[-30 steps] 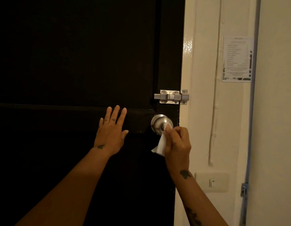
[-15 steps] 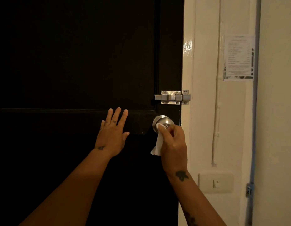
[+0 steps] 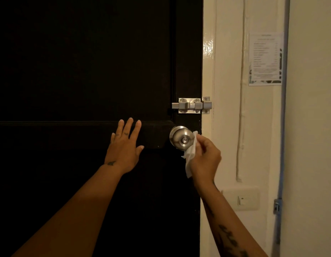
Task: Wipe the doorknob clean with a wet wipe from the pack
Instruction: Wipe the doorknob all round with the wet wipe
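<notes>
A round silver doorknob (image 3: 180, 137) sits near the right edge of a dark door (image 3: 83, 71). My right hand (image 3: 205, 158) pinches a white wet wipe (image 3: 191, 153) and presses it against the knob's right and lower side; the wipe's tail hangs down in front of the hand. The knob's face with its keyhole shows uncovered. My left hand (image 3: 123, 147) lies flat on the door, fingers spread, to the left of the knob. The wipe pack is out of view.
A steel slide bolt (image 3: 191, 105) bridges door and cream frame just above the knob. On the wall to the right are a printed notice (image 3: 265, 58), a light switch (image 3: 241, 199) and a blue pipe (image 3: 282, 127).
My right hand has swung from over the knob's face to its right side, uncovering the front of the knob. My left hand stays flat on the door.
</notes>
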